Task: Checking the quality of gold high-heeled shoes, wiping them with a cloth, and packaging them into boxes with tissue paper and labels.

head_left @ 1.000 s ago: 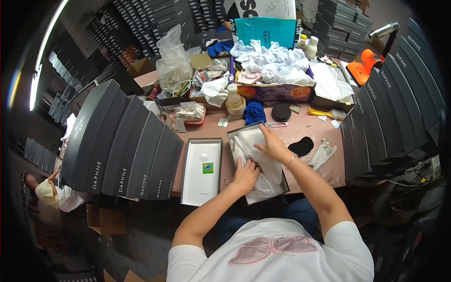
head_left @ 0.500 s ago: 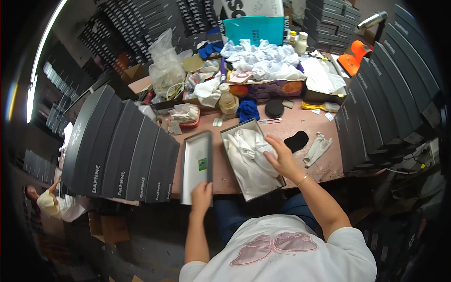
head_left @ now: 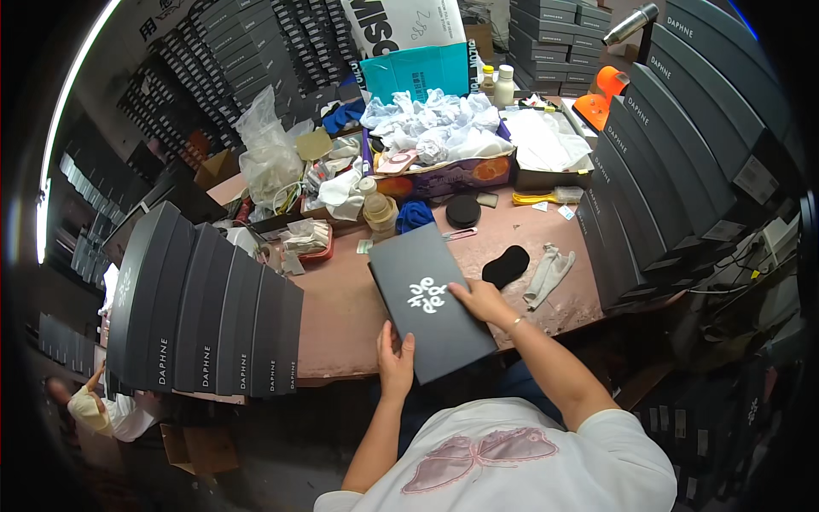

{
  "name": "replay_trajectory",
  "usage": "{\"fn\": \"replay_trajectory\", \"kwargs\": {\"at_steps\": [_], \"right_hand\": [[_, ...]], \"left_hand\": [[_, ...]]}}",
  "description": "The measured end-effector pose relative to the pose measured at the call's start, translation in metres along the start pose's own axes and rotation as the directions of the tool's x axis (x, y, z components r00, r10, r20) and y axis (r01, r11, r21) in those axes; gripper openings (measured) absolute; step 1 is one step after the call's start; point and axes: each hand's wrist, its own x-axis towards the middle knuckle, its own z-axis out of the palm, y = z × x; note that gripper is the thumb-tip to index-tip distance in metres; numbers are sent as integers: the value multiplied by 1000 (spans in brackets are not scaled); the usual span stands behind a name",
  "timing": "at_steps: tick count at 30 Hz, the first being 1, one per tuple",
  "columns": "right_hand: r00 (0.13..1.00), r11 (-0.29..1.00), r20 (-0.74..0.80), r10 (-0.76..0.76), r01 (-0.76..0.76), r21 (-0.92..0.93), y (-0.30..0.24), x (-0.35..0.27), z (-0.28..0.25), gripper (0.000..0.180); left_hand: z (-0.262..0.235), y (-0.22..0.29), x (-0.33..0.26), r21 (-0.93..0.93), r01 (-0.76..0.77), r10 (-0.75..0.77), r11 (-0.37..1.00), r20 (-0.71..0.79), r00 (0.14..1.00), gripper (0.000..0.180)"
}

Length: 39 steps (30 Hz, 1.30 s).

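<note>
A dark grey shoebox (head_left: 426, 264) with a white emblem on its lid lies tilted at the table's front edge, lid on, contents hidden. My left hand (head_left: 396, 363) is at its left side, thumb over the lid's edge and fingers along the outside. From the right, my right hand (head_left: 480, 303) grips the opposite edge, its thumb on top of the lid. To the right of the box are a black oval pad (head_left: 506, 266) and a crumpled pale cloth glove (head_left: 548, 275).
Stacked grey shoeboxes flank me on the left (head_left: 192, 307) and right (head_left: 674, 154). Behind stand a carton of crumpled white paper (head_left: 444, 175), a cloudy bottle (head_left: 379, 209), a blue cloth (head_left: 415, 217), a round black tin (head_left: 463, 211) and a yellow-handled brush (head_left: 546, 197).
The lid has moved from the table at left onto the box, covering the white wrapping. My left hand has come to the box's left side. The view has shifted somewhat.
</note>
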Motion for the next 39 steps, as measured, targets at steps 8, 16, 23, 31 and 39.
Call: {"fn": "replay_trajectory", "kwargs": {"at_steps": [8,16,23,31,39], "right_hand": [[979,937,195,54,-118,330,14,14,24,63],[987,334,155,-44,-132,933,22,-112,-99,81],[963,-95,41,265,-16,995,95,-223,-163,59],[957,118,-80,278,48,992,121,-193,-167,67],[670,795,-622,404,79,601,174,-143,-147,30]], "left_hand": [[-18,-41,33,-261,480,-420,838,254,871,53],[45,12,1,-535,207,98,819,486,868,63],[238,21,31,-4,-795,512,607,767,388,41],[228,-13,90,423,-784,-2,454,881,474,53],[231,31,8,27,355,-260,935,730,632,79]]}}
